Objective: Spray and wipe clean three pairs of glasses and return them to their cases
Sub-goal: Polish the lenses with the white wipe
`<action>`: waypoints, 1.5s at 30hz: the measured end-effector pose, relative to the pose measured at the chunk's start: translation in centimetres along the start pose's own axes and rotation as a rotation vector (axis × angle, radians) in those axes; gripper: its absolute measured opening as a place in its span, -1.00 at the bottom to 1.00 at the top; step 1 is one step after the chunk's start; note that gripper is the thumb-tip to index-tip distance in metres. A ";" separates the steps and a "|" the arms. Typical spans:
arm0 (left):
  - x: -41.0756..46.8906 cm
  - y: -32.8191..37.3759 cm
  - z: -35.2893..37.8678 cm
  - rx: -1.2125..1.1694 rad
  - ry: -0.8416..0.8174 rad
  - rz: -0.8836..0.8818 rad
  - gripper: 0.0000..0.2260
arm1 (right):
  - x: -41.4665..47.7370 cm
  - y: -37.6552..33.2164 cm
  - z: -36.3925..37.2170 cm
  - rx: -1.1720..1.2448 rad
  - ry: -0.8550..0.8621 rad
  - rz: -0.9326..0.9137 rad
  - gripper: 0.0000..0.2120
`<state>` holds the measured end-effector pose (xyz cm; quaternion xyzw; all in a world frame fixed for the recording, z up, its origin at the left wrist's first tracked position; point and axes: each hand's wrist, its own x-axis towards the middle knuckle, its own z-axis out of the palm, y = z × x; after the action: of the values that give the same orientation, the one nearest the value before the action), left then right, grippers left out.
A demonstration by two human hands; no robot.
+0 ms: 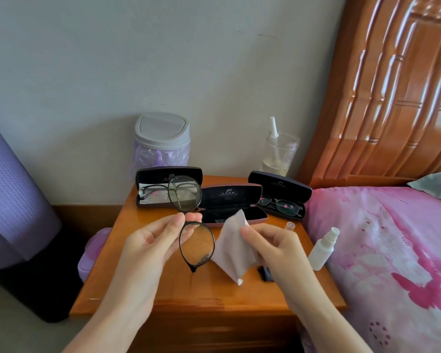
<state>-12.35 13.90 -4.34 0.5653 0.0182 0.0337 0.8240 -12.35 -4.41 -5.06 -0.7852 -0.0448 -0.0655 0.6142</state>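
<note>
The left hand (155,240) pinches a pair of black, round-rimmed glasses (197,244) at the bridge between thumb and fingertips. The frame is turned on end, with one lens at twelve o'clock from the pinch and the other at six. The right hand (273,240) has its fingers curled on a pale grey-pink wiping cloth (231,247), which hangs in a loose fold at three o'clock of the lower lens, just beside it; whether cloth and lens touch cannot be told.

Both hands are above an orange-brown wooden bedside table (214,296). At its eleven o'clock corner a black hard case with a brown rim (163,174) lies open with dark-framed glasses (150,192) inside. At twelve o'clock a second matching case (231,197) lies open and holds no glasses. At one o'clock a third open case (280,186) holds black-framed glasses (281,203). A small white translucent spray bottle (322,250) is at the three o'clock edge, against a pink patterned bedcover (379,250), with a clear plastic cap (290,225) at its eleven o'clock.

Behind the cases are a grey swing-lid bin lined with a purple bag (162,133) and a clear plastic cup (280,154)
</note>
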 end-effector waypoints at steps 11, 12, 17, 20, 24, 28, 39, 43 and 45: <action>0.1 -0.6 -0.1 0.033 -0.002 -0.028 -0.71 | -2.1 -2.8 3.2 -0.246 -0.082 -0.274 -0.74; 0.1 -0.6 -0.2 0.039 0.010 -0.024 -0.73 | -2.2 -2.8 3.3 -0.201 -0.085 -0.258 -0.71; -0.2 -0.7 0.1 0.073 -0.005 -0.015 -0.78 | -1.8 -2.2 3.2 0.163 0.034 -0.053 -0.77; -0.3 -0.9 0.3 0.072 -0.013 -0.045 -0.78 | -1.5 -2.1 3.4 0.280 -0.041 0.111 -0.70; -0.3 -0.9 0.3 0.091 0.000 -0.054 -0.78 | -1.3 -2.1 3.8 0.263 -0.131 0.206 -0.64; -0.7 -0.6 0.7 0.084 -0.010 -0.077 -0.77 | -1.2 -2.6 3.8 0.283 -0.224 0.255 -0.73; -1.1 -0.4 1.0 0.134 -0.007 0.022 -0.75 | -1.2 -2.3 5.4 0.532 -0.092 0.300 -0.60; -1.2 -0.5 1.1 0.127 0.048 0.005 -0.76 | -1.8 -2.6 5.5 0.412 -0.116 0.261 -0.66; -1.2 -0.5 0.9 0.106 0.054 -0.020 -0.69 | -2.0 -2.7 5.4 0.334 -0.097 0.210 -0.68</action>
<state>-13.44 12.75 -4.52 0.6068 0.0480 0.0398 0.7924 -14.48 1.47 -4.10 -0.6748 -0.0026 0.0450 0.7366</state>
